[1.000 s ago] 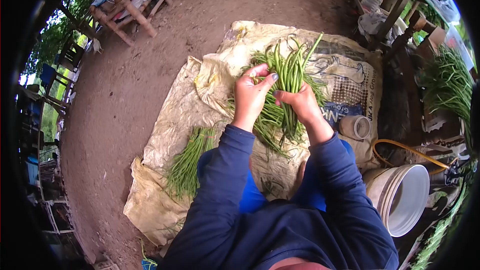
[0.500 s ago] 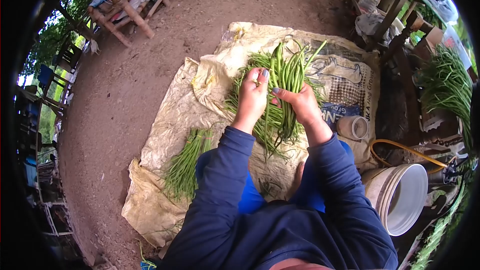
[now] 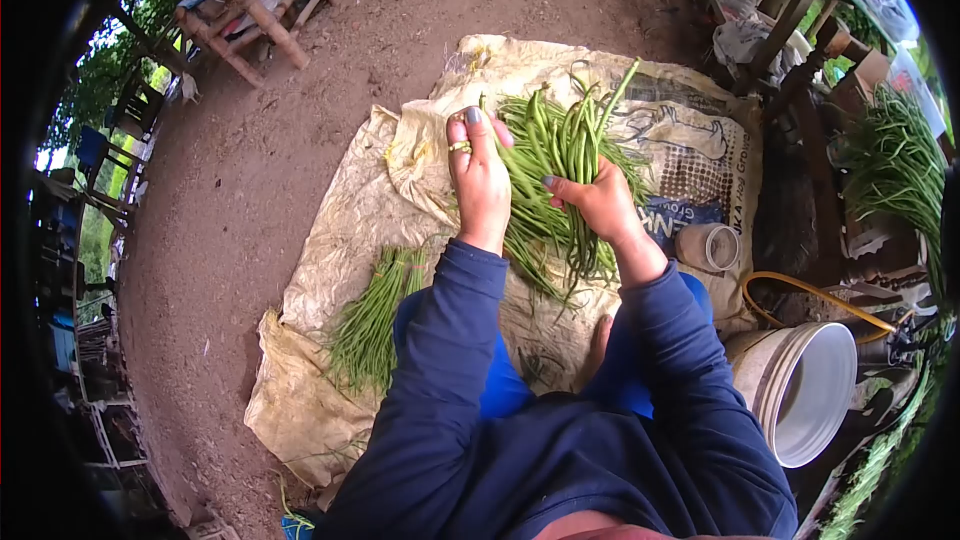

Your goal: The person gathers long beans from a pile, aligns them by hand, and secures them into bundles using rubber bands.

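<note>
My right hand (image 3: 605, 205) is closed around a bunch of long green string beans (image 3: 570, 140), with the thumb across the front. Left of it, my left hand (image 3: 481, 180) is raised with its fingers pinched together. A green bean tip (image 3: 482, 101) shows just above that thumb, and a small yellow-green piece lies against the fingers; most of what this hand holds is hidden. Beneath the hands, more loose beans (image 3: 530, 255) lie on the spread sacks. A tied bundle of string beans (image 3: 378, 325) rests by my left knee.
Spread sacks (image 3: 335, 230) cover the dirt floor. To my right are a plastic tub (image 3: 708, 247), a white bucket (image 3: 800, 395) tipped toward me and a yellow hose (image 3: 820, 290). More beans (image 3: 895, 160) are heaped at far right. A wooden bench (image 3: 250, 15) stands at the back left.
My left hand has moved left and slightly up, away from the bunch. The right hand still holds the string beans, and has shifted only a little.
</note>
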### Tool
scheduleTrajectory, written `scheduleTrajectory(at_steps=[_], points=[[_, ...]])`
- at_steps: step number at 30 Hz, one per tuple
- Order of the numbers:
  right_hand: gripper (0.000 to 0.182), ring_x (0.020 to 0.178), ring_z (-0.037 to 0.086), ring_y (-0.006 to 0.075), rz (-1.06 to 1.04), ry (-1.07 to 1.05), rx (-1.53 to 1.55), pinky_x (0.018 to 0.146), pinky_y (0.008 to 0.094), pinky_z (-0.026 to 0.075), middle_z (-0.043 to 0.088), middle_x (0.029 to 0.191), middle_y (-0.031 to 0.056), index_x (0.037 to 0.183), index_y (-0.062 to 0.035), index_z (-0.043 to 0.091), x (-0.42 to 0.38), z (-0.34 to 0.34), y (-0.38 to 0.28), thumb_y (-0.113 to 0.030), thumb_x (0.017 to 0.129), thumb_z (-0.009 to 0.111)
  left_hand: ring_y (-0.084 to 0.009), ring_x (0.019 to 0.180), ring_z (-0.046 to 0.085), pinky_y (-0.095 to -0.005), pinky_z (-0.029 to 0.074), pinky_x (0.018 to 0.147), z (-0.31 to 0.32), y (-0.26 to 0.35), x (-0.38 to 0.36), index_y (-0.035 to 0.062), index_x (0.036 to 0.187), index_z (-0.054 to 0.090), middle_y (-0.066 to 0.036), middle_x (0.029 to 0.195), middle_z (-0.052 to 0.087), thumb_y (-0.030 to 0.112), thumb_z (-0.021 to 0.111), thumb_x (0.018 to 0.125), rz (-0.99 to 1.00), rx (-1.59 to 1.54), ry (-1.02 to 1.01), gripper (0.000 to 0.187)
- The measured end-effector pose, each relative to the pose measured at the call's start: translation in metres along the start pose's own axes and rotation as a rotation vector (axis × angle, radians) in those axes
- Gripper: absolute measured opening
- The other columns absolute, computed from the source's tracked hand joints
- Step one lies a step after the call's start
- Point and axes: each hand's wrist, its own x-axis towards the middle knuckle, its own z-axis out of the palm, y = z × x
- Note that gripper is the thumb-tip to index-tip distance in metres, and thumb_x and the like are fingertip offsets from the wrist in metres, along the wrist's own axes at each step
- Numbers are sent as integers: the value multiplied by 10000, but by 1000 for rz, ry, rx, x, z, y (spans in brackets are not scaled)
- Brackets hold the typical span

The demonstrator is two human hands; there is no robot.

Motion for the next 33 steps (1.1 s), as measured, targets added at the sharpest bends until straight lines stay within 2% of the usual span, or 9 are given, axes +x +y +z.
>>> scheduleTrajectory(at_steps=[7,11,15,16,20,23,28,30,33], points=[[216,609,576,83,-44,10,-136,559,233,492,660,796,24,1000,-3,621,-7,3,-2,-52,815,720,-34,583,433,-191,378,496,14,3,-7,7,1127,556,29,769,556,339,693,877,-192,162,-57,437],[189,597,583,92,9,45,113,522,231,473,652,787,28,987,-19,627,-7,1,-4,-130,855,705,-29,545,450,-182,371,488,17,-1,-13,49,1102,596,41,751,563,346,626,925,-233,-103,5,347],[108,590,582,107,61,126,345,531,243,468,647,769,45,928,-27,623,-6,-5,-8,-128,897,645,-109,686,546,-251,458,637,17,-7,-13,70,1101,566,-13,849,608,409,470,989,-12,39,77,370],[131,600,585,122,97,98,326,546,253,484,622,755,37,949,-19,623,-5,-8,-10,-138,896,643,-148,755,566,-291,472,713,21,-1,-13,78,1072,553,-47,937,622,434,426,996,-84,-198,92,386],[187,542,541,103,86,91,270,500,244,444,582,684,17,884,-43,584,-8,-10,-14,-220,913,635,-76,535,391,-290,462,554,6,15,-11,50,1158,524,56,609,361,415,551,946,-296,-270,-140,423],[239,529,529,96,32,71,135,470,237,429,583,683,17,966,-47,552,-5,-8,-11,-269,919,627,-37,538,409,-216,401,458,12,22,-17,24,1318,480,71,627,397,327,746,820,-304,-158,-264,640],[268,589,594,130,79,149,-60,508,251,478,644,780,63,1006,-30,566,-9,-3,-9,-274,911,620,-58,506,441,-221,369,463,10,-20,-13,54,955,686,36,659,564,289,746,829,-462,-167,-23,273],[260,589,604,136,41,189,-48,524,264,490,657,782,75,986,-27,585,-5,-2,-5,-274,913,612,-96,692,585,-237,425,535,9,0,-15,53,1106,676,-44,989,665,296,703,864,-465,-136,-47,344],[244,589,584,120,-48,173,53,528,247,459,648,744,57,907,-29,612,1,-4,0,-273,917,606,-85,663,583,-223,424,499,2,-6,-16,29,1086,672,-36,898,668,219,690,872,-391,-203,-121,286]])
